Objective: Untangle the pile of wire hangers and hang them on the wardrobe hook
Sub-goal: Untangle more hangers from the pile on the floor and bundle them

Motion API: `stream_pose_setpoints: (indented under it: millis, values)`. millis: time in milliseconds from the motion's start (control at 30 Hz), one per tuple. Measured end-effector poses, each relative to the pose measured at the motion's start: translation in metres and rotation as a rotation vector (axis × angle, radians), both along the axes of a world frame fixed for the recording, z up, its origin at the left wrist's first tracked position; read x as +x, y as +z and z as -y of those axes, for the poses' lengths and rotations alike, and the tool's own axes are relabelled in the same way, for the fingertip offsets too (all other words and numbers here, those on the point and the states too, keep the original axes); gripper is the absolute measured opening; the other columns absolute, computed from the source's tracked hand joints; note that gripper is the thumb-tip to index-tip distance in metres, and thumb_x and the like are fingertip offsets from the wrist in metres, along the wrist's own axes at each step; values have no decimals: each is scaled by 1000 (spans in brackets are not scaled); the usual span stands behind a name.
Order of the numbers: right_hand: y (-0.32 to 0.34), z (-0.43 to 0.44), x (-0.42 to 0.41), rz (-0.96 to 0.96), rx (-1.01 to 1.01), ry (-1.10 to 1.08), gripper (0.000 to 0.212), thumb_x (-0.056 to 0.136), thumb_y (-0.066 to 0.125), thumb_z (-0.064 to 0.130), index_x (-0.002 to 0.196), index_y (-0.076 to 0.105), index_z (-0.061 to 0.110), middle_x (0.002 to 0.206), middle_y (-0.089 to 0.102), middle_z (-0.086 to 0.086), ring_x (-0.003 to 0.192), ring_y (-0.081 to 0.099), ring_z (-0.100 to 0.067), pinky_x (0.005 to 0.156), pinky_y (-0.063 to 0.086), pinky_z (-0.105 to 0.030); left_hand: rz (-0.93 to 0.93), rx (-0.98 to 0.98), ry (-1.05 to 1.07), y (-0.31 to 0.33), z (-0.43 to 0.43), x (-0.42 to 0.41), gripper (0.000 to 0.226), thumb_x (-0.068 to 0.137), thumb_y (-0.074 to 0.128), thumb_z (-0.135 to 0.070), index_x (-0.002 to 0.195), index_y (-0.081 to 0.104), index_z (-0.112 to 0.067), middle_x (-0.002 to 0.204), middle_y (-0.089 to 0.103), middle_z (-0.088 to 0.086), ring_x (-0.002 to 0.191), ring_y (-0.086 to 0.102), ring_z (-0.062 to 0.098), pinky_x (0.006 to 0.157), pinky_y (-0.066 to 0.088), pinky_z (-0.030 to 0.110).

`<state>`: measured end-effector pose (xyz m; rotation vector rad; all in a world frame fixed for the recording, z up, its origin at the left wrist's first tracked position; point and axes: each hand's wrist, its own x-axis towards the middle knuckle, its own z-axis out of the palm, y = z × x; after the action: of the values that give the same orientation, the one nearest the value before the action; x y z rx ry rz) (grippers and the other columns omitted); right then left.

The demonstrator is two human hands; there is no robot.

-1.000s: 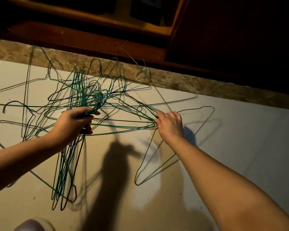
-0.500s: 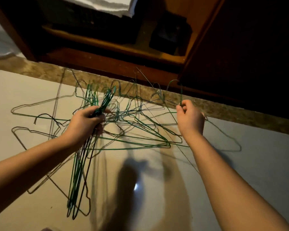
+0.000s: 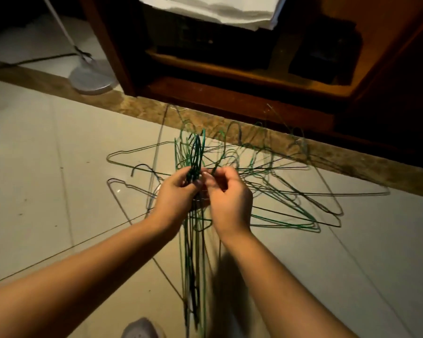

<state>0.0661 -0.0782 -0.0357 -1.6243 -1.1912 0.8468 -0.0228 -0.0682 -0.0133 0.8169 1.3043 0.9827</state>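
Left hand: fingers curled round the necks of a bundle of green and dark wire hangers, hooks up, bodies hanging down between the forearms.
Right hand: close against the left, thumb and forefinger pinching a single thin green wire hook beside the bundle.
Pile: tangled green and grey wire hangers lie on the pale glossy tiled floor, beyond and right of the hands.
Wardrobe: dark wooden wardrobe open behind the pile, with folded white cloth inside.
Left edge: white round stand base.

Pale glossy tile floor; brown stone strip; dark wooden wardrobe; dim light.
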Motion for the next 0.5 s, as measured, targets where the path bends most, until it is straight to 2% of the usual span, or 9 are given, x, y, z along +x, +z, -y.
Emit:
stream_pose_setpoints:
  millis: [100, 167, 267, 333, 500]
  values:
    - [-11, 6, -20, -66, 24, -58, 2, 86, 65, 21, 88, 65, 23, 77, 62, 13, 73, 60, -7, 67, 47, -18, 36, 1, 53, -3, 4, -15, 22, 93, 48, 1, 95, 63, -15, 84, 71, 5, 73, 70, 17, 65, 58, 29]
    - [-17, 7, -25, -54, 61, -62, 6, 87, 64, 19, 90, 68, 16, 80, 64, 10, 74, 60, -8, 66, 45, -14, 62, -6, 51, -4, 6, -23, 23, 92, 48, 1, 95, 63, -16, 82, 72, 2, 74, 70, 16, 64, 58, 28]
    - [-24, 7, -33, -71, 44, -20, 10, 89, 60, 18, 95, 68, 15, 86, 67, 6, 80, 63, -12, 70, 51, -28, 68, 2, 24, -6, 8, -32, 23, 91, 49, 1, 98, 64, -15, 84, 71, 2, 75, 70, 15, 64, 57, 27]
    - [-27, 6, -41, -110, 46, -2, 15, 91, 58, 18, 100, 68, 15, 91, 67, 5, 86, 63, -14, 73, 53, -33, 67, 17, 21, -7, 8, -37, 23, 90, 51, 1, 101, 64, -16, 85, 71, 1, 75, 69, 11, 62, 55, 24]
    - [-29, 2, -52, 21, 190, 89, 29, 87, 50, 20, 104, 69, 5, 104, 66, -4, 100, 58, -22, 86, 46, -30, 58, 29, 56, -7, 5, -46, 33, 92, 44, 6, 98, 64, -19, 85, 69, 1, 75, 66, 11, 64, 57, 25]
